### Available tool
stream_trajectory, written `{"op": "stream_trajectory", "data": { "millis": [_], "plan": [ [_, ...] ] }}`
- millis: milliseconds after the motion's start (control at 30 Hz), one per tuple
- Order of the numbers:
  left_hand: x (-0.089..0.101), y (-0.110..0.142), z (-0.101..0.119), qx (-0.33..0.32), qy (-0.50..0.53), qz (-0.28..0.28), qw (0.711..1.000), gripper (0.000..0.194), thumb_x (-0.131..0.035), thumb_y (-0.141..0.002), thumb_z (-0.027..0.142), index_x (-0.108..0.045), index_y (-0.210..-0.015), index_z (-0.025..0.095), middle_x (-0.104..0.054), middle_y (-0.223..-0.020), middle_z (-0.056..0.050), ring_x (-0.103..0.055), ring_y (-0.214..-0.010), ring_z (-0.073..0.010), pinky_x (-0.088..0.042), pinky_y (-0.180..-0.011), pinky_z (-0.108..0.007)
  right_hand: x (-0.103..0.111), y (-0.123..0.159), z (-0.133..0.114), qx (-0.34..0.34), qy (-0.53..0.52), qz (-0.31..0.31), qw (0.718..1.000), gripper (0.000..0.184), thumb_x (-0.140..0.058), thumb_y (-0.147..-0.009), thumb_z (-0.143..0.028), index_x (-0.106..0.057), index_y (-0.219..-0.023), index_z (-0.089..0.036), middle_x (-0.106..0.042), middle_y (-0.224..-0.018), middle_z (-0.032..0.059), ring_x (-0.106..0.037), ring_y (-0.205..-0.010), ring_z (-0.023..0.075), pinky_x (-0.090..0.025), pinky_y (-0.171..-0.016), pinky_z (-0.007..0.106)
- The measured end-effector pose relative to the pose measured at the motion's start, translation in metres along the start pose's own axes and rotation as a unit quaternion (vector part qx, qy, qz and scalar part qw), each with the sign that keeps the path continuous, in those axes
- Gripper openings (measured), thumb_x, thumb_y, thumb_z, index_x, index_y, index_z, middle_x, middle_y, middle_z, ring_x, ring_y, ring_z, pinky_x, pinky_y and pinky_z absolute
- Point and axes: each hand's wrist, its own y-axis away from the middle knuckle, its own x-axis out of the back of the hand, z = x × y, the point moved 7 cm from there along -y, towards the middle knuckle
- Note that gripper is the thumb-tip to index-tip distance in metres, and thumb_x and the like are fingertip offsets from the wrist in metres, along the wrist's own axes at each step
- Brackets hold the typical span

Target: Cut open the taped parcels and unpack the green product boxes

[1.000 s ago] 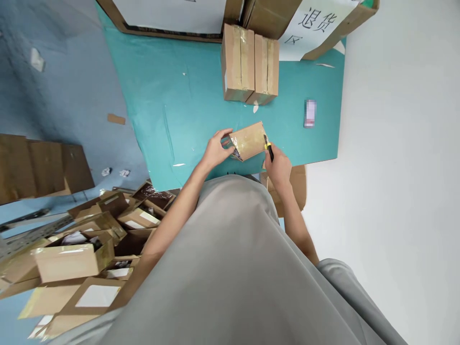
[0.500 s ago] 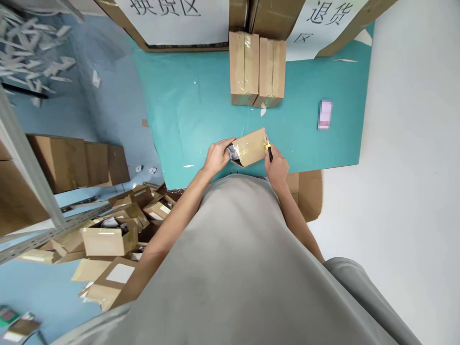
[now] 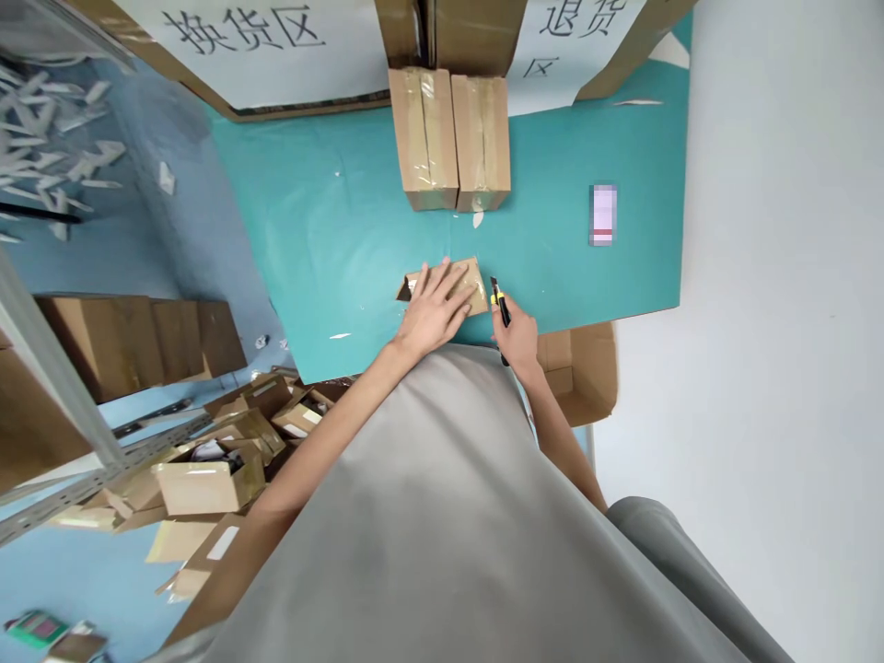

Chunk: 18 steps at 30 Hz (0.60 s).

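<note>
A small cardboard box [image 3: 475, 284] lies on the teal-covered table [image 3: 324, 230] near its front edge. My left hand [image 3: 434, 308] rests flat over its top with the fingers spread, hiding much of it. The box's left end gapes, and something dark shows there. Just right of the box, my right hand [image 3: 517, 336] grips a black and yellow utility knife [image 3: 503, 308]. Its blade points up and away from me, apart from the cardboard.
Two taped cartons [image 3: 424, 138] stand side by side behind, against large boxes with paper signs [image 3: 262, 55]. A blurred pink and white item [image 3: 603, 216] lies on the right. An open carton [image 3: 587, 373] sits below the table's edge; cardboard boxes [image 3: 200, 483] pile up at lower left.
My left hand has gone from holding the box's left end to lying flat on top. The box is now down on the table, and the knife has come away from its right end.
</note>
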Motion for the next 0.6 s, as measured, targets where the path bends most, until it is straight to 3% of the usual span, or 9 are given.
{"op": "stream_trajectory", "data": {
  "millis": [167,467,600],
  "plan": [
    [-0.013,-0.006,0.000,-0.010,-0.006,-0.024,1.000,0.053,-0.053,-0.110,0.039,-0.065,-0.160,0.031,-0.048,-0.181,-0.009,-0.024,-0.177,-0.0385,-0.008,-0.144,-0.075,0.007,-0.002,-0.004,-0.010,-0.021,0.003,1.000,0.057,-0.032,-0.120,-0.033,-0.053,-0.171,-0.021,-0.079,-0.146,0.0146,-0.079,-0.124,0.0308,-0.055,-0.101,0.034],
    [-0.016,-0.006,-0.004,-0.017,-0.012,-0.017,1.000,0.048,-0.050,-0.112,0.042,-0.069,-0.154,0.028,-0.050,-0.179,-0.010,-0.023,-0.178,-0.0396,-0.008,-0.143,-0.075,0.014,-0.005,-0.014,-0.055,0.053,-0.041,0.996,0.051,-0.038,-0.121,-0.034,-0.057,-0.167,-0.023,-0.084,-0.130,0.0161,-0.081,-0.119,0.0319,-0.057,-0.097,0.036],
    [-0.017,-0.005,-0.006,-0.017,0.002,-0.015,1.000,0.051,-0.053,-0.110,0.041,-0.066,-0.158,0.031,-0.051,-0.179,-0.009,-0.022,-0.178,-0.0396,-0.007,-0.143,-0.077,0.019,0.000,-0.019,-0.051,0.062,-0.041,0.996,0.053,-0.037,-0.122,-0.036,-0.053,-0.171,-0.025,-0.084,-0.132,0.0156,-0.080,-0.119,0.0319,-0.056,-0.096,0.036]
  ]
}}
